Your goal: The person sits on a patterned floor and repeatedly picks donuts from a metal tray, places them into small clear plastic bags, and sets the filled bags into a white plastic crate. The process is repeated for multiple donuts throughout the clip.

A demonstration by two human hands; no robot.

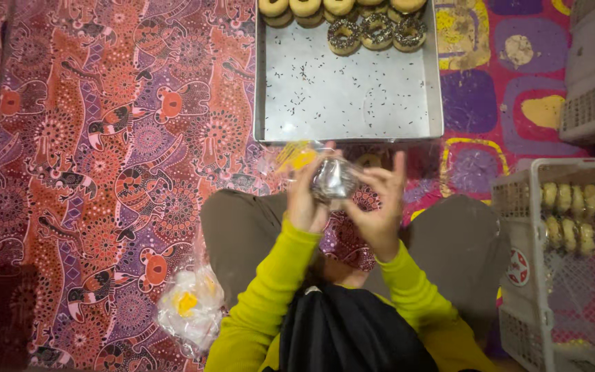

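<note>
Patterned red-and-purple cloth spreads under a shallow square metal tray (349, 103). Just below its near edge, my left hand (304, 196) and right hand (380, 207) both clasp a sprinkle-topped doughnut in clear plastic wrap (334, 179) — centred between them.

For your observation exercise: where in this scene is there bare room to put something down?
Free: the metal tray below its doughnuts, and the patterned cloth left of it. Crowded: the white basket, and the lap, where both hands hold a wrapped doughnut.
</note>
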